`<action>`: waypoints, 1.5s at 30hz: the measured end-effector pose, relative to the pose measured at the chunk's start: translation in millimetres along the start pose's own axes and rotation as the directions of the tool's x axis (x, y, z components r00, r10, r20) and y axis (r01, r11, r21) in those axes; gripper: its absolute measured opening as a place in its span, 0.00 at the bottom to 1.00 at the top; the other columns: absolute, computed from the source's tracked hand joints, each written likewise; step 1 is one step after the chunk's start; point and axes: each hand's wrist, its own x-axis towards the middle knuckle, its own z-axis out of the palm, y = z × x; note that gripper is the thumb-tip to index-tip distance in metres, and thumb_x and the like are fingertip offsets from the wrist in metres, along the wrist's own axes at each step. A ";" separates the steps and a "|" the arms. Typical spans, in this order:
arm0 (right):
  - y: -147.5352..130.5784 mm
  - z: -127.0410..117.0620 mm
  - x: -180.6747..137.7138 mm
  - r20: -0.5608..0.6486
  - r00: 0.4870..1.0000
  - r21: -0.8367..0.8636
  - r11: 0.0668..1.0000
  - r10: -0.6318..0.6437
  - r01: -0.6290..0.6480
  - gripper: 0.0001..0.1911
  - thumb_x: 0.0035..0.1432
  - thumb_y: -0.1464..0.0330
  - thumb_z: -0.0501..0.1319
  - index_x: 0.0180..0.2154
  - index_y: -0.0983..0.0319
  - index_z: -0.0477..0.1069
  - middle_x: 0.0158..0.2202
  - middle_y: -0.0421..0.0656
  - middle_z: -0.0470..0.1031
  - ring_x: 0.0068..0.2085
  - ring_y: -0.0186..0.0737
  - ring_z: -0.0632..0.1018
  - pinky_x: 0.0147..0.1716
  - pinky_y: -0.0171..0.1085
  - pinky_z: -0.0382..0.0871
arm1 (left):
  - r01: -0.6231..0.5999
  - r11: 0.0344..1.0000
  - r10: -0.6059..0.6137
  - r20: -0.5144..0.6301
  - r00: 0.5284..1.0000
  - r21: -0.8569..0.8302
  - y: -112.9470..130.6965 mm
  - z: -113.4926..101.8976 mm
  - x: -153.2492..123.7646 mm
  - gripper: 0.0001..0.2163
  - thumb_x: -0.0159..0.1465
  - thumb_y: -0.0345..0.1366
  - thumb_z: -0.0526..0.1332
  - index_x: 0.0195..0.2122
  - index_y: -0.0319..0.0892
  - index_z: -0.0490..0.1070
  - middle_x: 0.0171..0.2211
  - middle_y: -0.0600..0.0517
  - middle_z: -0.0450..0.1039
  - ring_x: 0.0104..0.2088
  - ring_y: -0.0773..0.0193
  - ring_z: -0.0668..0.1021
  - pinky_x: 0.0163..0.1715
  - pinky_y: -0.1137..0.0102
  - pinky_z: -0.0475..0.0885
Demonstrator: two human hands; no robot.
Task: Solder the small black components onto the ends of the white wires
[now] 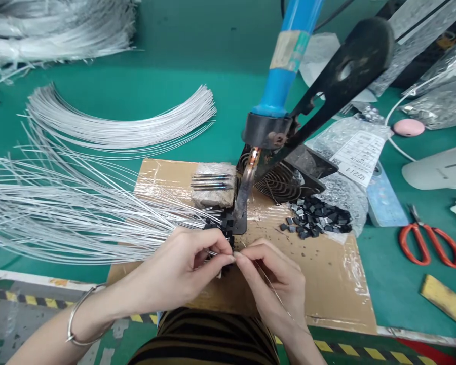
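My left hand (197, 258) is closed in a pinch just below the soldering iron (247, 187), with a short length of white wire (213, 252) showing between its fingers. Its fingertips meet those of my right hand (275, 276), and what lies right at the tips is too small to make out. A thin solder wire (268, 279) runs through my right hand, which is closed on it, and trails down toward the wrist. Small black pieces (224, 220) sit at the iron's tip, where loose white wires (137, 228) end.
Cardboard (327, 284) covers the work area. A black stand arm (338, 76) holds the iron above a small fan (281, 177). Black connector pieces (319, 218) are heaped right, near red-handled scissors (429, 243) and a yellow sponge (446, 299). A wire bundle (125, 126) lies left.
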 end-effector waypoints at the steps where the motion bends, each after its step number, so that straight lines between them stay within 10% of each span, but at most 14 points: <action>1: 1.2 0.7 0.1 -0.031 0.999 0.021 0.999 0.033 -0.033 0.10 0.71 0.69 0.66 0.33 0.59 0.79 0.27 0.37 0.73 0.27 0.32 0.72 0.27 0.32 0.65 | 0.009 0.999 -0.010 -0.022 1.000 -0.030 -1.1 1.9 1.5 0.11 0.73 0.38 0.59 0.35 0.42 0.76 0.25 0.56 0.72 0.24 0.67 0.67 0.24 0.71 0.60; 8: 19.8 -13.1 5.3 -0.059 0.987 0.518 0.850 0.151 -0.099 0.30 0.78 0.50 0.49 0.47 0.58 0.87 0.34 0.46 0.81 0.29 0.39 0.81 0.25 0.36 0.79 | -0.019 0.990 -0.018 -0.264 0.964 -0.138 -6.4 3.4 11.0 0.08 0.68 0.36 0.62 0.31 0.40 0.75 0.25 0.56 0.72 0.23 0.69 0.65 0.22 0.72 0.59; 16: 3.9 12.5 5.5 -0.069 0.943 0.512 0.823 0.326 -0.247 0.11 0.70 0.59 0.69 0.42 0.57 0.89 0.32 0.42 0.80 0.25 0.32 0.78 0.21 0.29 0.77 | -0.013 0.975 -0.054 -0.298 0.953 -0.220 -3.6 6.2 11.5 0.08 0.65 0.35 0.64 0.30 0.40 0.76 0.25 0.54 0.74 0.23 0.69 0.68 0.22 0.73 0.60; 25: -5.6 19.6 8.8 0.061 0.882 0.660 0.644 0.467 -0.387 0.10 0.60 0.58 0.77 0.37 0.58 0.89 0.25 0.41 0.81 0.20 0.30 0.75 0.18 0.28 0.73 | 0.030 0.969 -0.099 -0.273 0.957 -0.247 -3.1 8.8 10.9 0.09 0.65 0.38 0.64 0.30 0.41 0.76 0.24 0.54 0.74 0.23 0.67 0.68 0.23 0.71 0.60; 45: 3.6 12.6 16.8 0.177 0.872 0.662 0.601 0.457 -0.449 0.15 0.54 0.57 0.79 0.29 0.62 0.85 0.22 0.40 0.79 0.15 0.29 0.70 0.10 0.27 0.67 | 0.002 0.968 -0.056 -0.208 0.976 -0.251 -2.1 6.0 7.2 0.09 0.66 0.36 0.64 0.29 0.41 0.75 0.24 0.54 0.73 0.23 0.68 0.68 0.22 0.72 0.60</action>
